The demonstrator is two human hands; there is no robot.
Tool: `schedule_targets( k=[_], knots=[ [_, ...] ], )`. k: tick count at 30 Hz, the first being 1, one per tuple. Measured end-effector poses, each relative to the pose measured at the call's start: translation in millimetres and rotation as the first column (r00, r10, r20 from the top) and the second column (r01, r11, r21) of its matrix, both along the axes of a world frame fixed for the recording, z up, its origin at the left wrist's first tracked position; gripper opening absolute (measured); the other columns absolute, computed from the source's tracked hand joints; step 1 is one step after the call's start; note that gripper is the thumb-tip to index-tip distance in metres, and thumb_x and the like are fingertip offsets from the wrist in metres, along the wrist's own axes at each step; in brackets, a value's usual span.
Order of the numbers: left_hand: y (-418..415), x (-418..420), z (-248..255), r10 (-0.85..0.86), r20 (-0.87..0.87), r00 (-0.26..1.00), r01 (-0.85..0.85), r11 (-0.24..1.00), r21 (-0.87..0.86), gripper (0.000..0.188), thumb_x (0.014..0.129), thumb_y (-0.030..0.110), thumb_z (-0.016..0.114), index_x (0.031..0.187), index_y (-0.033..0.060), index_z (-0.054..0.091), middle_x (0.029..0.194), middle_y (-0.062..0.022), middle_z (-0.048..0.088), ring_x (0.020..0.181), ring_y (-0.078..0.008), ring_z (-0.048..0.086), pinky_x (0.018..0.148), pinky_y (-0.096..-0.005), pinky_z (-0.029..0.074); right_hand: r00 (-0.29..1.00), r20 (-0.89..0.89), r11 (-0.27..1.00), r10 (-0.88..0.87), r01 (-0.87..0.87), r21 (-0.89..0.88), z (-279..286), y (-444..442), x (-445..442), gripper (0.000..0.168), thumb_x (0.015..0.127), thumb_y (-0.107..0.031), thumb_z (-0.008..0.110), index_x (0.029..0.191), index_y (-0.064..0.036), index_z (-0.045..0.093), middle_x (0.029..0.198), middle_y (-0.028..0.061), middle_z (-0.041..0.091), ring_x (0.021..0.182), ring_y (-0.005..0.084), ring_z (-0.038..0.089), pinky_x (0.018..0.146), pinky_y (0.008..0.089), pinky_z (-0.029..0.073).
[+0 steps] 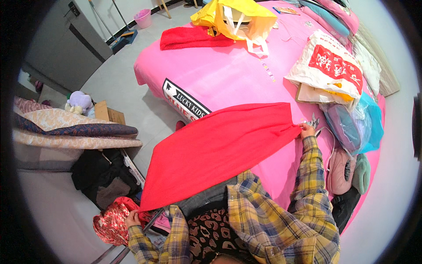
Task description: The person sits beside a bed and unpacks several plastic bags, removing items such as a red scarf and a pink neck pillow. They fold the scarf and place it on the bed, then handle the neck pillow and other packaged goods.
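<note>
A plain red cloth [217,145] is stretched between my two hands, low in front of my body and partly over the near edge of the bed. My right hand [307,130] pinches its right end above the pink bedsheet [227,76]. At the lower left, my left hand [133,218] grips the cloth's other corner. Beside that hand is a shiny red-and-white patterned fabric bundle [110,221]. Farther back on the bed, a folded red towel [194,38] lies next to a yellow plastic bag [237,19].
On the bed's right are a white plastic bag with red print [329,66], a clear-wrapped bundle [349,122] and a pink cushion-like item [341,173]. Folded patterned quilts [75,128] and dark clothes [102,175] lie left. A pink bucket [142,18] and brooms [120,43] stand beyond.
</note>
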State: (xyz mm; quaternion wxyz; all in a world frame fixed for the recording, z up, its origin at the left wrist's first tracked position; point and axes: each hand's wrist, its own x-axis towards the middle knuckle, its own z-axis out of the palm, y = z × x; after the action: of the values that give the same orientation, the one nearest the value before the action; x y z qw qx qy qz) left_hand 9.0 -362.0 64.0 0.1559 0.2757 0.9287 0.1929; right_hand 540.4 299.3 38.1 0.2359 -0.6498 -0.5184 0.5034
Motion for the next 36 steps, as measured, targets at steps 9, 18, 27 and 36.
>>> schedule_targets(
  k=[9,18,27,36],
  knots=[
    [145.6,-71.5,-0.3,-0.307,-0.124,0.944,0.328,0.915,0.236,0.019,0.079,0.002,0.054,0.096,0.0009,0.061,0.092,-0.0179,0.063,0.086,-0.0310,0.062,0.077,-0.0349,0.048,0.977,-0.130,0.943,-0.168,0.198,0.268,-37.6,-12.7,-2.3,0.012,0.080,-0.008,0.058,0.090,-0.002,0.061,0.076,0.0043,0.062,0.063,0.0131,0.057,0.057,0.0270,0.048],
    [547.7,136.4,67.7,-0.923,0.038,0.383,0.775,0.344,0.530,0.026,0.083,0.009,0.055,0.107,0.0019,0.058,0.104,-0.0158,0.060,0.099,-0.0264,0.058,0.087,-0.0337,0.044,0.916,0.071,0.761,-0.395,0.283,0.584,-24.7,-47.2,-46.3,0.017,0.080,-0.018,0.060,0.092,-0.006,0.060,0.074,0.0085,0.061,0.069,0.0150,0.059,0.063,0.0289,0.047],
    [608.5,239.2,42.8,-0.849,-0.028,0.527,0.774,0.466,0.429,0.021,0.070,0.007,0.063,0.089,0.0030,0.056,0.092,-0.0162,0.056,0.087,-0.0329,0.055,0.076,-0.0389,0.046,0.902,0.122,0.733,-0.413,0.251,0.632,-45.5,-45.7,-37.6,0.018,0.079,-0.022,0.059,0.091,-0.009,0.061,0.074,0.0124,0.062,0.068,0.0269,0.062,0.062,0.0348,0.048],
    [616.4,265.4,36.2,-0.741,0.631,0.228,0.592,0.620,0.515,0.020,0.085,0.024,0.062,0.079,0.0076,0.053,0.077,0.0053,0.050,0.073,-0.0026,0.044,0.063,-0.0207,0.039,0.916,0.073,0.733,-0.394,0.265,0.626,-31.0,-48.6,-43.9,0.015,0.079,-0.019,0.059,0.090,-0.009,0.060,0.076,0.0101,0.061,0.067,0.0246,0.061,0.062,0.0330,0.048]
  ],
)
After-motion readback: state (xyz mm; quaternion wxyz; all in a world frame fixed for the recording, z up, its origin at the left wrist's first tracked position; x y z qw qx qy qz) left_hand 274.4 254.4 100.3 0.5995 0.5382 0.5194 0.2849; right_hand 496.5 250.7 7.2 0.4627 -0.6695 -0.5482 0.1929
